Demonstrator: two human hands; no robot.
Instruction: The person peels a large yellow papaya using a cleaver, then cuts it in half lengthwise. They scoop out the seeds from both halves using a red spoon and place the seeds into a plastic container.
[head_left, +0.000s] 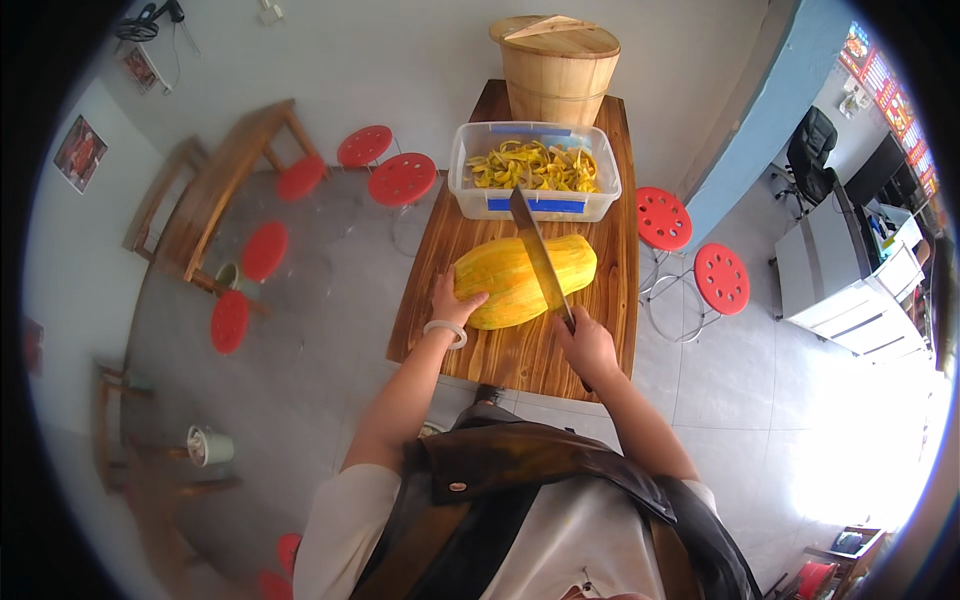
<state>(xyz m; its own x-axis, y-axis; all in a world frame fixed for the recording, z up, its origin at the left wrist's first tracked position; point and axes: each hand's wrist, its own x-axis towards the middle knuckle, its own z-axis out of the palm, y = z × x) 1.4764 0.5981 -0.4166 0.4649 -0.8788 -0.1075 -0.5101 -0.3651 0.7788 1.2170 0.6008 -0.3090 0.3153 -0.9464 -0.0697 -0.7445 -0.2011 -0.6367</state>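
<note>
A large peeled yellow pumpkin (501, 279) lies on its side on the wooden table (495, 364), its thicker end to the left. My left hand (451, 301) grips that thick end, thumb on the near side and fingers partly hidden beyond it. In my right hand (587, 346) is the handle of a long, broad kitchen knife (541, 259). The blade crosses over the pumpkin right of its middle, its tip reaching the near wall of the plastic tub. Whether the edge touches or has entered the flesh, I cannot tell.
Behind the pumpkin stands a clear plastic tub (469, 204) holding yellow peelings (525, 166). A lidded wooden bucket (555, 79) occupies the table's far end. Red stools (664, 217) flank the table on the right, and others (401, 178) stand to the left.
</note>
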